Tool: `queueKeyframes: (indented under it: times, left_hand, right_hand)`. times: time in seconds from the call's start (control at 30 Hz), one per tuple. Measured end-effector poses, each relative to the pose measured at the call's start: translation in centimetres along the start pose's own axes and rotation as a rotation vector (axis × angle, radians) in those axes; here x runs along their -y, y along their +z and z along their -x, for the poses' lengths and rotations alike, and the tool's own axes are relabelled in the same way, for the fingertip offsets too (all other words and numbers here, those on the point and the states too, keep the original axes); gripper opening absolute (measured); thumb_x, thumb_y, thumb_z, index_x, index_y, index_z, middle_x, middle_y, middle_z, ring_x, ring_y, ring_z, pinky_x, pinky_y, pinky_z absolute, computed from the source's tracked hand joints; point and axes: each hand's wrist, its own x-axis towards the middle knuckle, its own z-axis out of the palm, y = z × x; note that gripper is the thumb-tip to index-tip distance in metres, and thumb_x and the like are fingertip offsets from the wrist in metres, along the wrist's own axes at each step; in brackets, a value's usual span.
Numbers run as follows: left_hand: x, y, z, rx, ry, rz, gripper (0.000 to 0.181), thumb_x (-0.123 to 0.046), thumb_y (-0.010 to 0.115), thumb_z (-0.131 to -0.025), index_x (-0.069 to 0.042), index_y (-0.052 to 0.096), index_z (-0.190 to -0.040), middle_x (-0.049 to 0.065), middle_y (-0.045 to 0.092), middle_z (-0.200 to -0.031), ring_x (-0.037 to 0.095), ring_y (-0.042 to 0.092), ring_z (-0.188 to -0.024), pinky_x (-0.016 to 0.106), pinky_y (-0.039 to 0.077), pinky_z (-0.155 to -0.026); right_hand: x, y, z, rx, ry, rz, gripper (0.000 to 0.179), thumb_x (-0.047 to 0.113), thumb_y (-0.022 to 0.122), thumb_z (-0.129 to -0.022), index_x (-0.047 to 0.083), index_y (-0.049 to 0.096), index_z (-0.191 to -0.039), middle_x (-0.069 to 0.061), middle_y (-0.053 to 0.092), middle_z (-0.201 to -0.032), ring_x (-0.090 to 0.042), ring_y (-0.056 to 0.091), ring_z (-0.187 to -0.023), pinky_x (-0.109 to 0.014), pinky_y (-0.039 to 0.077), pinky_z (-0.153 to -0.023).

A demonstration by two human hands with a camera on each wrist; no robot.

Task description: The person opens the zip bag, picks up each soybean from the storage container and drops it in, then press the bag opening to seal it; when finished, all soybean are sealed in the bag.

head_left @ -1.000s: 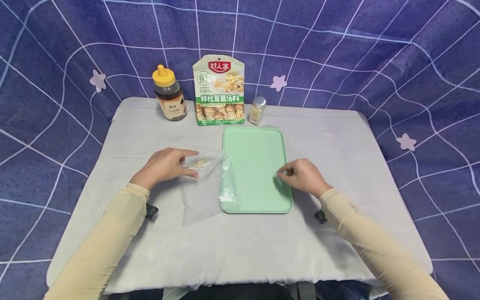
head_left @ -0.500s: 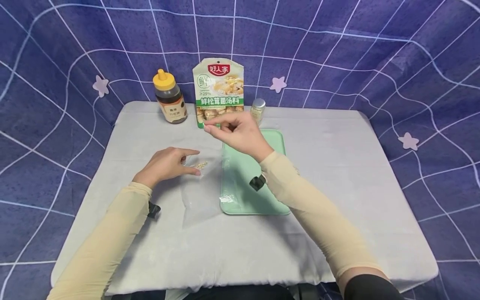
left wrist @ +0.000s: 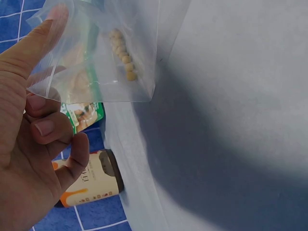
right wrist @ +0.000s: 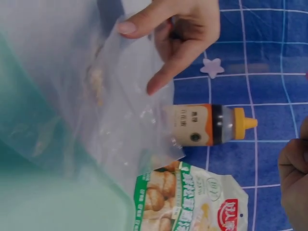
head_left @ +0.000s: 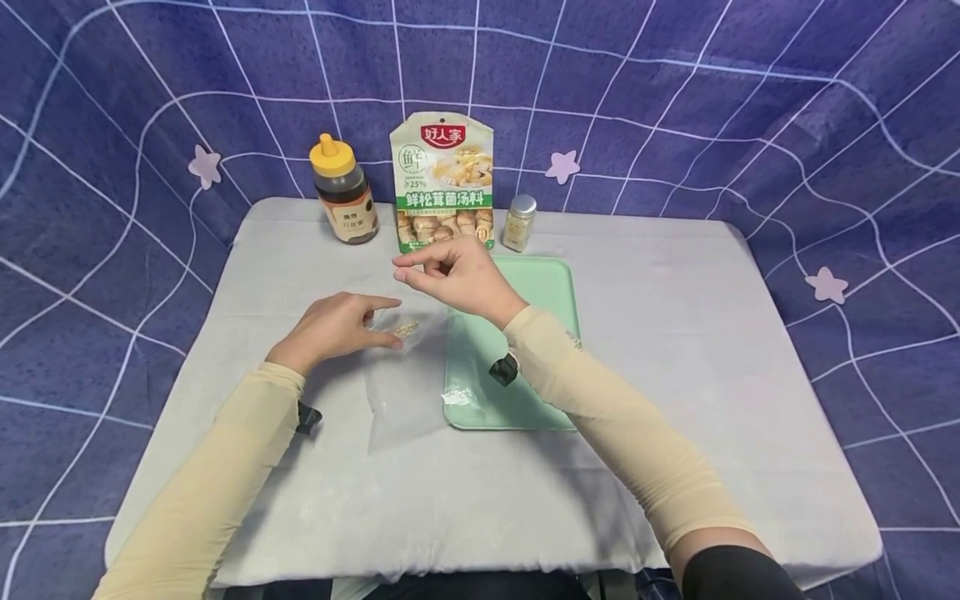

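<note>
My left hand (head_left: 326, 333) holds up a clear plastic bag (head_left: 401, 396) left of the green tray (head_left: 543, 292). Its thumb and index finger are spread wide at the bag's mouth; in the left wrist view the thumb (left wrist: 45, 36) shows through the plastic. Several small round tan beans (left wrist: 123, 55), like soybeans, lie inside the bag. Above the bag, my right hand (head_left: 465, 275) has thumb and index fingertips close together, and I cannot tell whether something tiny is between them. The bag's right part overlaps the tray.
Along the table's back edge stand a honey bottle (head_left: 347, 196) with a yellow cap, a soup-seasoning pouch (head_left: 444, 183) and a small glass jar (head_left: 517, 223) with a metal lid. A blue gridded curtain (head_left: 675, 108) hangs behind the white table cover (head_left: 675, 333).
My right hand has moved from the tray's right side up and left to above the bag, fingertips together. My left hand has stayed at the bag's mouth.
</note>
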Motion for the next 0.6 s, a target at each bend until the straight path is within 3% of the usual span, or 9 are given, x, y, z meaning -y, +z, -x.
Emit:
queueKeyframes:
  times: [0.4, 0.6]
  left_hand:
    - [0.0, -0.1, -0.3, -0.002, 0.008, -0.024, 0.078, -0.059, 0.085, -0.076, -0.021, 0.064, -0.14, -0.002, 0.056, -0.077, 0.017, 0.048, -0.062, 0.038, 0.038, -0.056]
    - [0.1, 0.0, 0.0, -0.016, 0.007, -0.016, 0.078, -0.062, 0.083, -0.075, -0.022, 0.064, -0.14, -0.003, 0.056, -0.077, 0.017, 0.048, -0.062, 0.038, 0.038, -0.056]
  right_hand:
    - [-0.6, -1.1, 0.5, -0.008, 0.044, 0.029, 0.017, 0.023, 0.078, -0.092, 0.014, 0.082, -0.106, -0.004, 0.044, -0.051, -0.017, 0.037, -0.05, -0.03, 0.03, -0.05]
    - [-2.4, -2.0, 1.6, -0.018, 0.07, 0.069, 0.018, 0.026, 0.079, -0.092, 0.014, 0.082, -0.105, -0.003, 0.043, -0.051, -0.016, 0.036, -0.049, -0.031, 0.032, -0.051]
